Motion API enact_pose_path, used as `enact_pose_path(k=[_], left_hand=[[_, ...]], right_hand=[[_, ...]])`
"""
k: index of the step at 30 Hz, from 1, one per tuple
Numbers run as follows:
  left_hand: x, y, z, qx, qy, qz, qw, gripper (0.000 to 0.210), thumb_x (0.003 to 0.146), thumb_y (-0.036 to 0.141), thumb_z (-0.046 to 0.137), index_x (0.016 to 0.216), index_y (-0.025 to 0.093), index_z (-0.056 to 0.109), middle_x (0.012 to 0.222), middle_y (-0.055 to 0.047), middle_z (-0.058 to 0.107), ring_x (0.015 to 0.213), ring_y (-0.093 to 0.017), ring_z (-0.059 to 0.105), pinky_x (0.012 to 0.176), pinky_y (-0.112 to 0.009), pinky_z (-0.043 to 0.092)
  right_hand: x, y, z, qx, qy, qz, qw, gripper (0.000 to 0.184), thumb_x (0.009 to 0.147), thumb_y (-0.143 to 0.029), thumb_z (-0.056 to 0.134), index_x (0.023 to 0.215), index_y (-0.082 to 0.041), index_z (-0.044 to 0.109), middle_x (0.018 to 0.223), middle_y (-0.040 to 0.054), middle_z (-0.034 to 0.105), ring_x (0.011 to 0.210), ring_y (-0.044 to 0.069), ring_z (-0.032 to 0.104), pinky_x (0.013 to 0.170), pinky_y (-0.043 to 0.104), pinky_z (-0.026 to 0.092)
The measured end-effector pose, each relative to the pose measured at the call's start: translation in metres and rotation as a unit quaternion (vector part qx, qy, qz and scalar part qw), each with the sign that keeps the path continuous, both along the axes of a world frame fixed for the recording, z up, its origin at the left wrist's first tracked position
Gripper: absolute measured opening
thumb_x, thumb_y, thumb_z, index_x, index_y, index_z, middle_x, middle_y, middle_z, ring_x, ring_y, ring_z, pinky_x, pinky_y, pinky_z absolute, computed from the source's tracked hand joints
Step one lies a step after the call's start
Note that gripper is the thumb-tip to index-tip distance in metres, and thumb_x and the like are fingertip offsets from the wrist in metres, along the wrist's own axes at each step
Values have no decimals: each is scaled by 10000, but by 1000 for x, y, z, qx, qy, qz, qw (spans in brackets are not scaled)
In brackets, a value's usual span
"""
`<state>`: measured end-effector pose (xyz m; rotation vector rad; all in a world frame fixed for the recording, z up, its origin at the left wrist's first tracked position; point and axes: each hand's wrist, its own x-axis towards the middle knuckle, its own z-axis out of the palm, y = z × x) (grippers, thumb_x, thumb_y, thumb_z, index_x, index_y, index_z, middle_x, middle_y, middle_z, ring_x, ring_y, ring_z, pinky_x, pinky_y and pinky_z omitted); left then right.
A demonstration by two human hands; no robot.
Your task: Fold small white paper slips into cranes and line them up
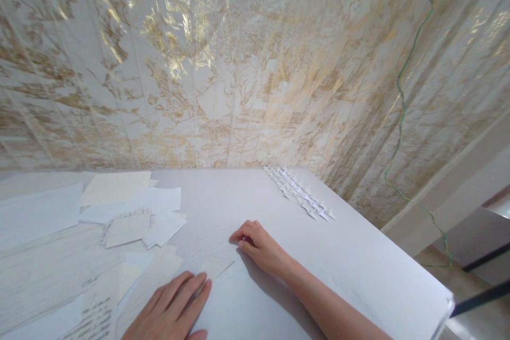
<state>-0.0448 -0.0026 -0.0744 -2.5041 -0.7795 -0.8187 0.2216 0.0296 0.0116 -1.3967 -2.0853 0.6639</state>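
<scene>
My left hand (175, 303) lies flat at the lower middle, fingers stretched out, with its fingertips at the edge of a small off-white piece of paper (217, 266). The paper lies on the white table, one corner pointing right. Just above and right of it is my right hand (255, 241), its fingers loosely bent and the thumb apart from the index finger. Nothing shows between them. Small folded paper figures (298, 191) with pointed tips stand in slanting rows at the back right.
Loose sheets and cut pieces of paper (43, 260), some with writing, overlap across the left of the white table (358, 255). A white and gold patterned wall covering (223, 90) rises behind. A green and yellow cord (402, 101) hangs at the right.
</scene>
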Motion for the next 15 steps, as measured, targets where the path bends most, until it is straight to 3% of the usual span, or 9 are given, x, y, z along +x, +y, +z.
enact_pose_path(k=[3, 5, 9, 15], left_hand=[[1, -5, 6, -22, 3, 19, 1000, 474, 978, 510, 506, 1408, 318, 563, 1419, -31, 654, 1189, -248, 642, 964, -335, 517], [2, -8, 11, -44, 5, 32, 998, 502, 958, 508, 542, 1429, 333, 543, 1517, -53, 566, 1245, -268, 613, 993, -360, 525], [2, -11, 18, -47, 4, 27, 999, 526, 957, 479, 530, 1461, 328, 507, 1614, -69, 441, 1321, -287, 566, 1020, -386, 530], [-1, -8, 14, -28, -1, 19, 999, 641, 988, 460, 469, 1558, 190, 358, 1519, -63, 570, 1301, -239, 588, 1025, -299, 524]], right_hand=[[-9, -2, 0, 23, -13, 43, 999, 145, 900, -108, 688, 1021, -182, 714, 947, 31, 655, 914, 189, 559, 922, 359, 393], [-18, -5, -2, 32, -28, 72, 997, 244, 830, -179, 804, 1055, -187, 709, 984, 38, 648, 940, 203, 547, 909, 355, 396], [-27, -9, -4, 35, 2, 96, 995, 253, 797, -119, 807, 1003, -198, 683, 962, 17, 633, 957, 198, 541, 911, 336, 394], [-23, -8, -3, 73, 7, 126, 989, 228, 791, -35, 745, 916, -206, 663, 969, 11, 633, 989, 189, 555, 946, 334, 403]])
